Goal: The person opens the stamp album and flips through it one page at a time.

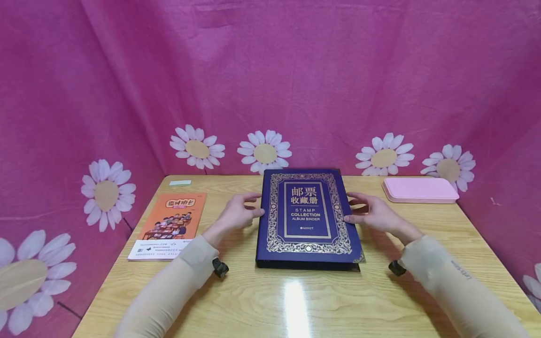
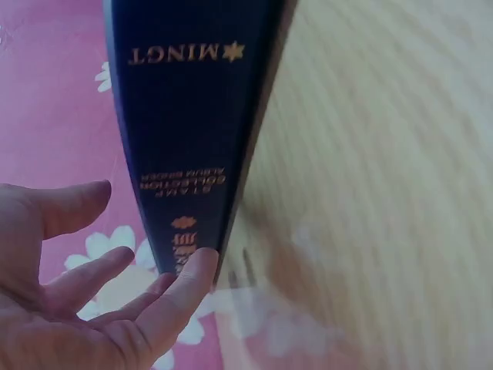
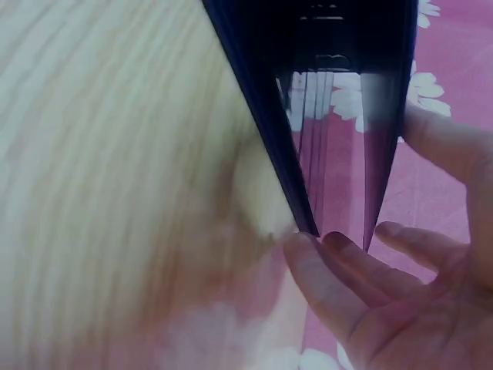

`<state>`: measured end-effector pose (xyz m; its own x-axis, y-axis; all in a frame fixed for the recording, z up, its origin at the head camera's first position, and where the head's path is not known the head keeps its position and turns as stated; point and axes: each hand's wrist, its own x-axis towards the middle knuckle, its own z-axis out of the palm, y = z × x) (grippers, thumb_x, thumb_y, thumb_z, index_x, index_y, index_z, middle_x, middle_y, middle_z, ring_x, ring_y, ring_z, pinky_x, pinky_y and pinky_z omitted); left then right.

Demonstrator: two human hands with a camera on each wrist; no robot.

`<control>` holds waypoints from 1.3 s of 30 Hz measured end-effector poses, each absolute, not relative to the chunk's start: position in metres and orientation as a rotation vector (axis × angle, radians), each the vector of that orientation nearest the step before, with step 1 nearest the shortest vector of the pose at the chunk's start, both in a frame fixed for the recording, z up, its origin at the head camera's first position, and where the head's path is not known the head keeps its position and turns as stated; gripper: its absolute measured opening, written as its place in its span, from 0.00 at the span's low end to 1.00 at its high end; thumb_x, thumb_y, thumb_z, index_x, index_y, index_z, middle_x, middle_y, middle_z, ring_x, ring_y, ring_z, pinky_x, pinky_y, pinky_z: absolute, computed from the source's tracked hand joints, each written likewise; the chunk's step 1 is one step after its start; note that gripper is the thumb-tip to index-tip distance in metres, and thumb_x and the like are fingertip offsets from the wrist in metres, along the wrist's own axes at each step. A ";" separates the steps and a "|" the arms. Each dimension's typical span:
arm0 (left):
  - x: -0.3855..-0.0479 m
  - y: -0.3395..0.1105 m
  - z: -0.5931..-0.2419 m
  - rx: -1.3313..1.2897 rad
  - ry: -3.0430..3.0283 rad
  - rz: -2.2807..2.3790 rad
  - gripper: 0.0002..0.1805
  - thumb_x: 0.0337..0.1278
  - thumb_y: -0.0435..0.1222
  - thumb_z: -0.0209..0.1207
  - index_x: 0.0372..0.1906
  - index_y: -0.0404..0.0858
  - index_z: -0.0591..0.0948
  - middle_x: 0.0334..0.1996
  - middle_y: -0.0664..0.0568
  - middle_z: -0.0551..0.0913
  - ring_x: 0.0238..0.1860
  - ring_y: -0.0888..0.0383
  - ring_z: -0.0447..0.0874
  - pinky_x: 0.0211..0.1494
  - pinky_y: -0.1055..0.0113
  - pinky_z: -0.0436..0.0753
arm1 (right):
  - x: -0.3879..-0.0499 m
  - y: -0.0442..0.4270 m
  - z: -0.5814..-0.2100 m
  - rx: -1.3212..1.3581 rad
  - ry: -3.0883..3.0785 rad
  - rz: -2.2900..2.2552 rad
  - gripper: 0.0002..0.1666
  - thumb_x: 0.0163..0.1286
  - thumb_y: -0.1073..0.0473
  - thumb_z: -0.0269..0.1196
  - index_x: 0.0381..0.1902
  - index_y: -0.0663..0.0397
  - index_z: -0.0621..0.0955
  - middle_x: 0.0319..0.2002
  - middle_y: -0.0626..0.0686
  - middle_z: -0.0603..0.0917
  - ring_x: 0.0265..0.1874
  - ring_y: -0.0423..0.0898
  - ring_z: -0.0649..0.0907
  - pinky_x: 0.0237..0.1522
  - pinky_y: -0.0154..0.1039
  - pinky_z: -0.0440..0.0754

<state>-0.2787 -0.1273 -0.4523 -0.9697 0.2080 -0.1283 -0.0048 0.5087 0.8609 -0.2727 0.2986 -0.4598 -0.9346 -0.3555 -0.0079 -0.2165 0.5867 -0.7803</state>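
A dark blue stamp album binder with gold ornament lies cover up on the table. My left hand is at its left side, fingers spread and loosely bent. In the left wrist view the hand is by the printed spine, one fingertip at its lower end. On the opposite side my right hand has its thumb by the cover's edge. The right wrist view shows the binder's open side, with the fingers of the right hand near the board edges; firm contact is unclear.
An orange booklet lies on the left of the wooden table, with a small pale green-white piece behind it. At the back right is a pink case. A pink flowered cloth hangs behind and at the sides.
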 end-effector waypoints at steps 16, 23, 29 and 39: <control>-0.276 -0.116 -0.463 0.062 2.305 1.703 0.32 0.69 0.25 0.70 0.77 0.38 0.82 0.77 0.38 0.83 0.72 0.41 0.88 0.60 0.62 0.93 | -0.274 0.293 -0.472 -0.405 2.591 -1.295 0.50 0.73 0.63 0.77 0.84 0.74 0.67 0.71 0.78 0.82 0.67 0.72 0.88 0.66 0.55 0.90; -0.274 -0.109 -0.467 0.080 2.283 1.750 0.32 0.67 0.22 0.71 0.75 0.36 0.83 0.75 0.36 0.83 0.70 0.40 0.89 0.55 0.63 0.95 | -0.271 0.300 -0.470 -0.427 2.611 -1.264 0.49 0.73 0.63 0.78 0.82 0.76 0.67 0.72 0.78 0.81 0.69 0.74 0.86 0.69 0.63 0.88; -0.266 -0.096 -0.471 0.100 2.296 1.764 0.31 0.67 0.23 0.71 0.74 0.35 0.83 0.74 0.36 0.83 0.70 0.39 0.89 0.58 0.60 0.95 | -0.266 0.312 -0.469 -0.414 2.619 -1.221 0.49 0.73 0.62 0.77 0.83 0.75 0.67 0.73 0.79 0.80 0.70 0.75 0.85 0.68 0.62 0.88; -0.250 -0.070 -0.474 0.129 2.329 1.711 0.31 0.69 0.27 0.73 0.75 0.39 0.83 0.75 0.40 0.84 0.68 0.42 0.91 0.65 0.56 0.93 | -0.253 0.342 -0.467 -0.396 2.640 -1.156 0.50 0.72 0.60 0.79 0.82 0.75 0.68 0.68 0.78 0.84 0.66 0.72 0.88 0.59 0.45 0.92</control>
<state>-0.2502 -0.0701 -0.4742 -0.9653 0.2161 -0.1464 -0.0752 0.3070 0.9487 -0.2527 0.3419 -0.4671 -0.9366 -0.3351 -0.1028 -0.1519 0.6522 -0.7427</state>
